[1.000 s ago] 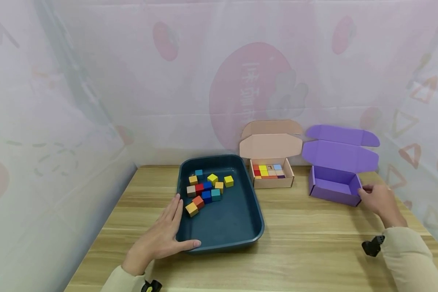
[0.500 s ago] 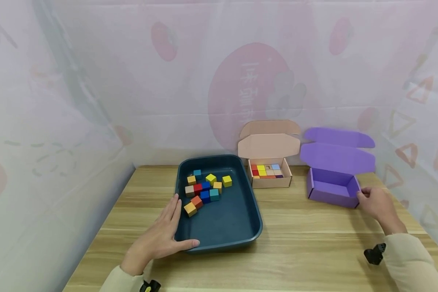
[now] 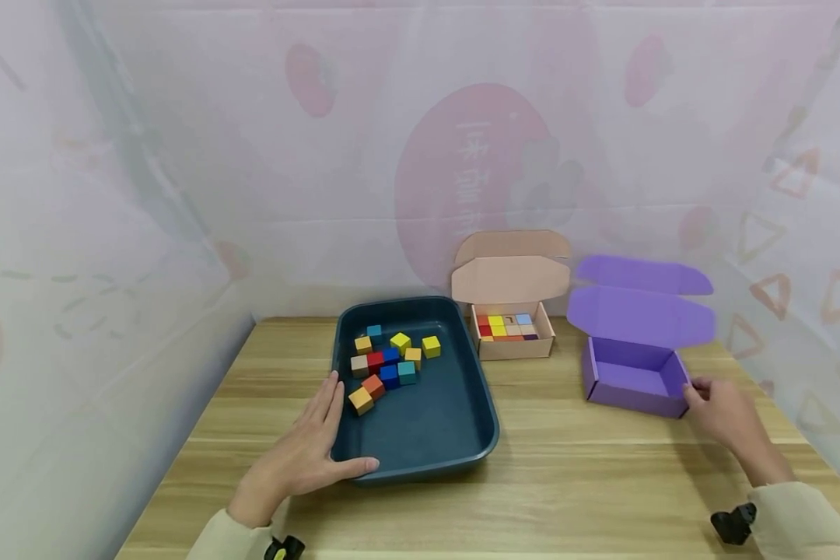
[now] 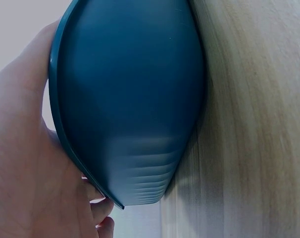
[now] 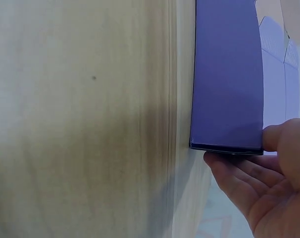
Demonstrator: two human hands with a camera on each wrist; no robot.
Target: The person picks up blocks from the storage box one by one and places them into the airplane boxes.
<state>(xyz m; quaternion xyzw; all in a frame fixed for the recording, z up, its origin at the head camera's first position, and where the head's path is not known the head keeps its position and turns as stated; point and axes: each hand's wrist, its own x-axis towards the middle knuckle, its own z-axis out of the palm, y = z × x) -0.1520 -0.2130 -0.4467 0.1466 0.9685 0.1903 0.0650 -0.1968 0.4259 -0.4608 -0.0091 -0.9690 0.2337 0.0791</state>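
In the head view, my left hand [image 3: 301, 451] lies along the near left corner of a dark teal tray [image 3: 455, 435], its fingers straight against the outer side and the thumb over the near rim. Several coloured wooden cubes [image 3: 390, 376] sit in the tray's left half. My right hand [image 3: 728, 416] pinches the right wall of an open purple cardboard box [image 3: 630, 398] with nothing inside. The right wrist view has the thumb [image 5: 276, 137] at that wall's top edge and the other fingers on its outer face.
A tan cardboard box [image 3: 516, 351], lid raised, stands between the tray and the purple box and holds several coloured blocks. Behind the wooden table [image 3: 567, 490] hangs a pale printed cloth [image 3: 350, 179], which also closes off both sides.
The purple box has slid toward me across the table, with my right hand moving along with it. My left hand keeps its place on the tray, and the view has shifted slightly.
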